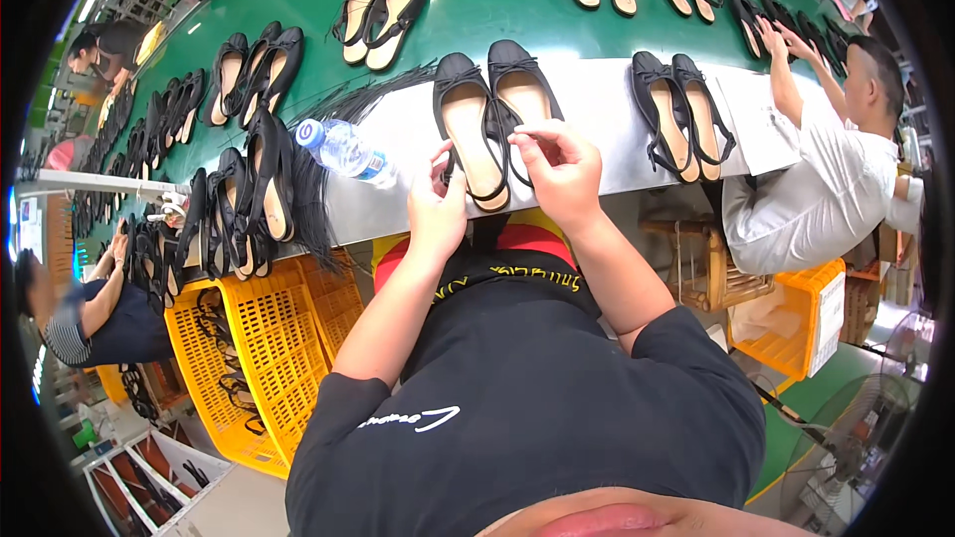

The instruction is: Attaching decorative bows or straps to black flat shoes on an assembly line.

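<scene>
A pair of black slingback flats with bows and beige insoles lies in front of me, toes pointing away. My left hand (438, 201) is at the outer side of the left shoe (466, 129), its fingers curled closed at the strap. My right hand (562, 171) pinches by the right shoe (525, 89), thumb and forefinger together at its strap. The fingertips hide part of both straps and the right shoe's heel.
A clear water bottle (346, 151) lies left of the pair on the white tabletop (398, 119). Black strips (310, 194) hang over the edge. More flats (684, 114) stand around on the green surface (477, 0). Yellow crates (269, 358) sit below left; a co-worker (816, 179) sits at right.
</scene>
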### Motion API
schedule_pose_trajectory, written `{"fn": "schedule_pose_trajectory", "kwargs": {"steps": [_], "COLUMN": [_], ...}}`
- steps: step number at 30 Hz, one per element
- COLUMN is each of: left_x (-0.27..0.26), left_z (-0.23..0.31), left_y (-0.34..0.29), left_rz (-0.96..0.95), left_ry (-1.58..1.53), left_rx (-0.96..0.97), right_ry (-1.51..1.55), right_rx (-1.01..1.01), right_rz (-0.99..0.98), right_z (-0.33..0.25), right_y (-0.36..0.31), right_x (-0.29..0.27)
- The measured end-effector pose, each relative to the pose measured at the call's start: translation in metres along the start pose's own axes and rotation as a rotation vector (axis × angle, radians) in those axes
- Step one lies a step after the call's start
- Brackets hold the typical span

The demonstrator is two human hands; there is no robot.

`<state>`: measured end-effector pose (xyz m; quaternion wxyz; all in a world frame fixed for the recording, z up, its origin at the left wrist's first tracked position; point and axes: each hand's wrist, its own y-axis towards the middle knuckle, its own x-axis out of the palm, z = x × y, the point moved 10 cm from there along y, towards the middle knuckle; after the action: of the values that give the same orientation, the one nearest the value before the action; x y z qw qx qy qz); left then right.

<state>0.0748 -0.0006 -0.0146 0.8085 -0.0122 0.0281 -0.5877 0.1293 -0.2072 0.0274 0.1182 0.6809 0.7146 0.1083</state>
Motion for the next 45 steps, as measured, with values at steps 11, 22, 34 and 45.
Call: {"fn": "schedule_pose_trajectory", "kwargs": {"steps": [11,22,34,45], "left_x": [0.071,0.099,0.073,0.034], "left_z": [0.021,0.004,-0.011,-0.001], "left_y": [-0.025,-0.006,-0.038,-0.033], "left_rz": [-0.503,-0.296,-0.296,-0.34], "left_ry": [-0.682,-0.884,-0.763,-0.707], "left_rx": [-0.753,-0.797,-0.894,-0.874], "right_ry": [0.193,0.281,-0.097,-0.327], "right_rx": [0.017,0.068,-0.333,-0.427], "right_rz": [0.091,0.214,0.087,-0.108], "right_z": [-0.014,-0.001,-0.041,-0.051], "right_y": [0.005,-0.015,-0.052,-0.049], "right_x": [0.005,-0.011,0.009,0.025]}}
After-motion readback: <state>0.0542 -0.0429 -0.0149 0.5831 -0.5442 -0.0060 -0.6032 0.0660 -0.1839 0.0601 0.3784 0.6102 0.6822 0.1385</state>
